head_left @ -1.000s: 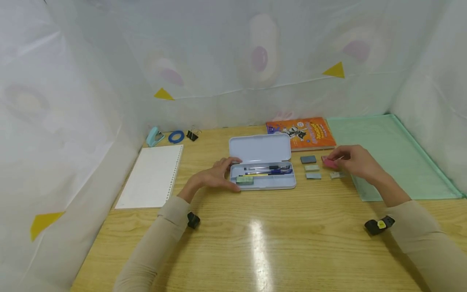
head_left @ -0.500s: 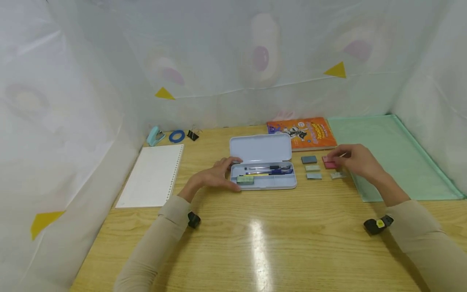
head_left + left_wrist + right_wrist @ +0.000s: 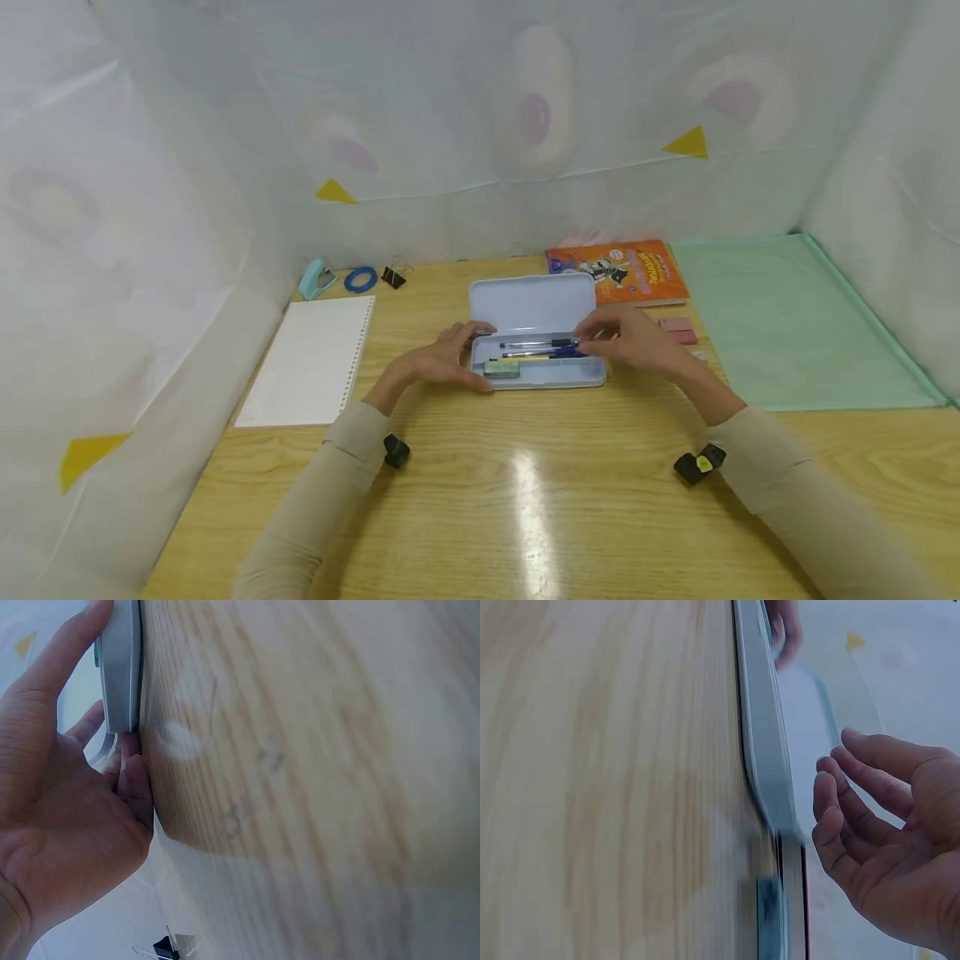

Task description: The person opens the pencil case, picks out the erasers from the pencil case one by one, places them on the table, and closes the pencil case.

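Note:
An open light-blue pencil case [image 3: 551, 383] lies mid-table with its lid [image 3: 532, 304] folded back. Inside are pens [image 3: 540, 348] and a green eraser [image 3: 502, 369]. My left hand [image 3: 442, 362] holds the case's left end, thumb along the front edge and fingers behind it; the left wrist view shows the hand [image 3: 67, 825] against the case [image 3: 121, 667]. My right hand [image 3: 622, 340] hovers at the case's right end, fingers loosely bent and empty. The right wrist view shows that hand [image 3: 885, 840] beside the case [image 3: 763, 750]. A pink eraser [image 3: 678, 331] lies just right of it.
An orange book [image 3: 618, 271] lies behind the case and a green mat [image 3: 787, 325] at the right. Left of the case lie a white punched sheet [image 3: 311, 362], a stapler [image 3: 317, 279], a blue tape ring [image 3: 361, 279] and a binder clip [image 3: 393, 277]. White sheeting walls the table.
My right hand left the pink eraser on the table and moved left to the case's right end, covering the grey erasers. The left hand stayed on the case.

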The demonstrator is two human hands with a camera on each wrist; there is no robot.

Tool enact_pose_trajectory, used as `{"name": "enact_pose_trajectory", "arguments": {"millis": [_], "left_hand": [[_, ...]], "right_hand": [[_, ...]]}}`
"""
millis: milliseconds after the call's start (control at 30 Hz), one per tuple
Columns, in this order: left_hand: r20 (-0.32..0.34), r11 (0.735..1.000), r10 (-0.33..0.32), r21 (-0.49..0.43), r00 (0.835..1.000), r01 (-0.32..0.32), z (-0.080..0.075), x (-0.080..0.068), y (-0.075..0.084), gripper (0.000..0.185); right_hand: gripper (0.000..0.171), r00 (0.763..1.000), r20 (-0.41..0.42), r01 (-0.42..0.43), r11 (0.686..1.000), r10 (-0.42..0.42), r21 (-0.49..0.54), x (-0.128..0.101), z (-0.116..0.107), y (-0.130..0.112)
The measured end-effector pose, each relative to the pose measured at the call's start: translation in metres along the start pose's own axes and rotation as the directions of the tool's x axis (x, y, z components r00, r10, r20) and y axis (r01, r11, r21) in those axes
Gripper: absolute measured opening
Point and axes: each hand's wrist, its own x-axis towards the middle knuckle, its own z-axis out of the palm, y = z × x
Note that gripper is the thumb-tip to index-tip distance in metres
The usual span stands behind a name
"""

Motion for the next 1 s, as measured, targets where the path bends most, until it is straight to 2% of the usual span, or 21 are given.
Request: {"name": "enact_pose_trajectory", "arguments": {"millis": [300,500,700,1000], "left_hand": [[0.002,1.000,0.001,-0.009,1.000,-0.001,0.000,0.001,0.000,0.094],[-0.002,1.000,-0.009,-0.003,1.000,0.009,-0.001,-0.001,0.000,0.094],[0.001,1.000,-0.006,-0.007,1.000,0.006,-0.001,-0.001,0.000,0.094],[0.005,1.000,0.006,0.006,1.000,-0.006,-0.001,-0.002,0.001,0.095]], "right_hand": [[0.024,0.988,0.102,0.105,0.992,-0.112,0.075,0.029,0.050,-0.027],[0.025,0.985,0.117,0.123,0.990,-0.130,0.064,0.040,0.071,-0.042],[0.025,0.981,0.111,0.161,0.987,-0.159,-0.006,0.046,0.084,-0.051],[0.025,0.986,0.074,0.161,0.979,-0.152,-0.127,0.050,0.092,-0.059]]}}
